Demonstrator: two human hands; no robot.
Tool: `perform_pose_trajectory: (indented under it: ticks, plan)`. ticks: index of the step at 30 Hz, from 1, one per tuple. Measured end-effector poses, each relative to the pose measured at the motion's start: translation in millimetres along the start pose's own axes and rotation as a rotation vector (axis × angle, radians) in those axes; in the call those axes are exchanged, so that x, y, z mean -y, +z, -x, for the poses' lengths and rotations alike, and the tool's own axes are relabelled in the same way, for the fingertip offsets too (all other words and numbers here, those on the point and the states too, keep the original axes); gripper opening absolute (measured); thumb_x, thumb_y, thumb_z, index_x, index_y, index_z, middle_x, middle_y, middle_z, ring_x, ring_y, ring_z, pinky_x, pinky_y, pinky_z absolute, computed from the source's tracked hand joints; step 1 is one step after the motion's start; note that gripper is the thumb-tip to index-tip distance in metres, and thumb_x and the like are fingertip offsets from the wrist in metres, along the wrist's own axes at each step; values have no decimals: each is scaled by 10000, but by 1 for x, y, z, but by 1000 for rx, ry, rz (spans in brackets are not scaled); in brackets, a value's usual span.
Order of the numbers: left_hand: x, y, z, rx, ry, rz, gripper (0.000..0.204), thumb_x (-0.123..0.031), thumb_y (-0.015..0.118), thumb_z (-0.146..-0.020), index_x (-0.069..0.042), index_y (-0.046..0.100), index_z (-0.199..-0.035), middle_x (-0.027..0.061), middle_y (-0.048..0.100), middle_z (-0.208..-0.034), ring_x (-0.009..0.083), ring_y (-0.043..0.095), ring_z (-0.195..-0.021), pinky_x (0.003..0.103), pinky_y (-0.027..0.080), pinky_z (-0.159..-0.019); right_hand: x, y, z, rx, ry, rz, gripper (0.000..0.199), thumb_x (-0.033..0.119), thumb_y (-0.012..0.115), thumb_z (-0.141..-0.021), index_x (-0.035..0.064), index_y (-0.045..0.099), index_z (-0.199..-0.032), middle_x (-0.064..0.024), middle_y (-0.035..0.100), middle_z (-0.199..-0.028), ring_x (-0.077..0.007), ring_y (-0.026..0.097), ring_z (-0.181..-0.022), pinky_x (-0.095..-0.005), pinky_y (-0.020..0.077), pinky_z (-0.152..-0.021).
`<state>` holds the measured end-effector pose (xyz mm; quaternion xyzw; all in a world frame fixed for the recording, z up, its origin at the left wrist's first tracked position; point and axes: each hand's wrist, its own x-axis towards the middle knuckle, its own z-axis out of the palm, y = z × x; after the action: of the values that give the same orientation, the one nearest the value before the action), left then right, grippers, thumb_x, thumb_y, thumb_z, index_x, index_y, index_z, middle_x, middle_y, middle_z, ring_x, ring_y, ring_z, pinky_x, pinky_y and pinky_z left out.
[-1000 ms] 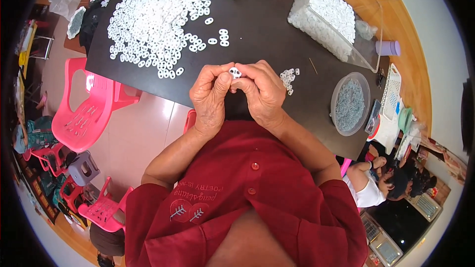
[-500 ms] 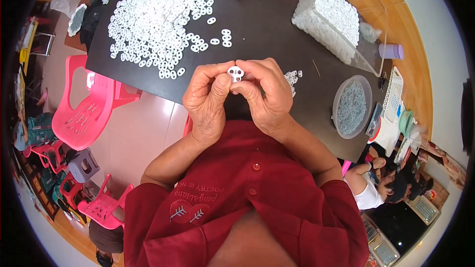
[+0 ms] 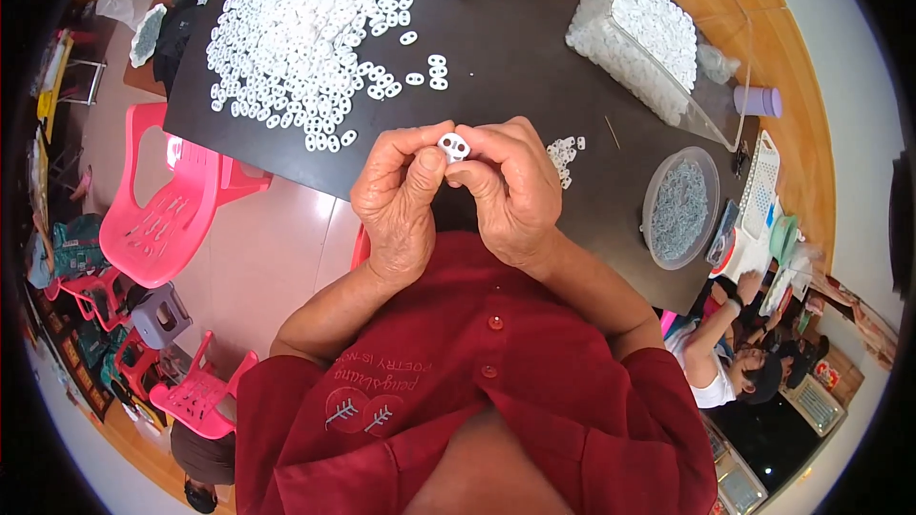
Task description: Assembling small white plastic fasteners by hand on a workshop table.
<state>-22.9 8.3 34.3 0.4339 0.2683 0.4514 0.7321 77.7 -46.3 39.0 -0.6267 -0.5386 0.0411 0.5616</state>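
A small white piece (image 3: pixel 454 148) is held to the right of the heap of white pieces (image 3: pixel 296 48) and nearer the body. Its left side is clamped by the fingers of the left hand (image 3: pixel 401 202), its right side by those of the right hand (image 3: pixel 512 189). The piece is best gripped lightly at its edges, with the dark holes left uncovered for sight, and both wrists should be kept level and steady.

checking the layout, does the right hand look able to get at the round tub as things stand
Likely yes: nothing tall stands between the right hand and the open tub, though that hand is busy with the white piece.
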Motion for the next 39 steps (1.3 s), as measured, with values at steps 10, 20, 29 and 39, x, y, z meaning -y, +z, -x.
perform_pose_trajectory:
  ticks: [10,20,29,39]
  plan:
    - [5,-9,1,36,22,-16,183,-121,584,-886,16,597,-1005,1,535,-820,54,473,-730,191,412,-656,-1,4,4,9,-2,-34,274,39,686,-749,-23,583,-995,-85,601,-815,-173,529,-654,-262,429,-537]
    - [11,-8,1,28,155,-197,157,-134,537,-915,8,567,-977,-4,500,-805,50,444,-690,184,395,-619,-9,8,3,18,-86,53,236,25,663,-756,-25,580,-971,-96,587,-788,-205,534,-642,-286,431,-528]
    - [16,-7,1,22,146,-180,166,-163,502,-935,-3,535,-962,3,483,-791,54,436,-667,193,389,-593,-9,11,5,3,-94,73,213,18,641,-769,-28,571,-965,-103,581,-770,-210,523,-610,-294,419,-505]
    - [34,-9,5,-29,53,-181,158,-144,485,-944,-2,553,-954,2,497,-842,49,448,-736,198,403,-655,-19,14,11,-25,-93,94,179,-45,630,-730,-33,579,-901,-110,573,-727,-220,516,-582,-315,403,-486]
